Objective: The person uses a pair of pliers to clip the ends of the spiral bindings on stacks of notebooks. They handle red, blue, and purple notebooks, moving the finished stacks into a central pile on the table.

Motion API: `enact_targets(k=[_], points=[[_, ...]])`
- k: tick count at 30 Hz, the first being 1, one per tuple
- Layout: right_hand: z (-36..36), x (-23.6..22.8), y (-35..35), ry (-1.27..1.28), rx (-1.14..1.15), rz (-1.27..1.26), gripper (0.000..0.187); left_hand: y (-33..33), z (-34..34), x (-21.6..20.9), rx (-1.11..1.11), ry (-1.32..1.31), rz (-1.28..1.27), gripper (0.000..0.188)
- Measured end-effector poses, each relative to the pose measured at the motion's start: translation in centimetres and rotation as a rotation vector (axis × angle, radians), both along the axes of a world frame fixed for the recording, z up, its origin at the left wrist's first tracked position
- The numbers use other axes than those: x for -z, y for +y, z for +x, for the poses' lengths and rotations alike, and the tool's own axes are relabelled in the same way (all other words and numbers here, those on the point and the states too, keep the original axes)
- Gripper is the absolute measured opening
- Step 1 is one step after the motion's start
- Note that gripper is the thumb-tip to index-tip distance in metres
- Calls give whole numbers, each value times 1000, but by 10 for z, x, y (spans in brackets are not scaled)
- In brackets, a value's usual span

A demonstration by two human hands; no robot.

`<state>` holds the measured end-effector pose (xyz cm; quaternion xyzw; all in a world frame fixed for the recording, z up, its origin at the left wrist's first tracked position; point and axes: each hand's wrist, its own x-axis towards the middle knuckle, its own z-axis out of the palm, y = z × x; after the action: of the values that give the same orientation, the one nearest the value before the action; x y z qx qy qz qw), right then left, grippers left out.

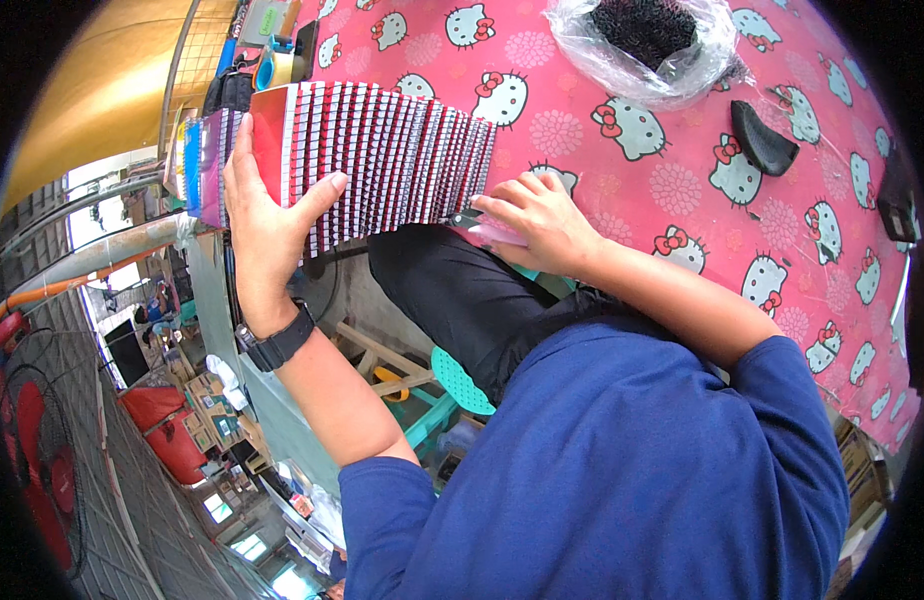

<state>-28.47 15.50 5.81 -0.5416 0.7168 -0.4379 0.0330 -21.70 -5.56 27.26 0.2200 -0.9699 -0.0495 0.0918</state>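
A long fanned row of spiral-bound notebooks (387,160) leans across the edge of the pink table, its many bindings showing as striped black, white and red bands. My left hand (267,215) grips the left end, thumb over the bindings and fingers along the outer red cover. At the row's right end, near its lower corner, my right hand (542,222) is closed around a pink-handled tool (497,233) with a small metal tip. Part of that tool is hidden under the fingers, so its exact kind is unclear.
On the pink patterned tablecloth (557,135) stands a clear plastic bag (717,85) of small black coils. A curved black piece (763,138) lies right of it. Tape and tools (274,65) sit at the far left. A green stool (460,380) is below.
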Motion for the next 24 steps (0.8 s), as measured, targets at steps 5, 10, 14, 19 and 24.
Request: enact_targets(k=[5, 10, 14, 19, 24], points=[[-2, 1, -9, 39, -4, -19, 49, -2, -1, 1, 37, 42, 8, 105], [-7, 2, -12, -301, -109, 89, 45, 0, -1, -1, 14, 50, 56, 105], [-17, -1, -18, -1042, -352, 348, 41, 0, 0, 1, 25, 46, 20, 105], [-2, -5, -3, -80, -70, 119, 52, 1, -1, 0, 16, 39, 36, 105], [-3, 1, -14, 63, -55, 88, 56, 2, -1, -1, 36, 40, 13, 105]])
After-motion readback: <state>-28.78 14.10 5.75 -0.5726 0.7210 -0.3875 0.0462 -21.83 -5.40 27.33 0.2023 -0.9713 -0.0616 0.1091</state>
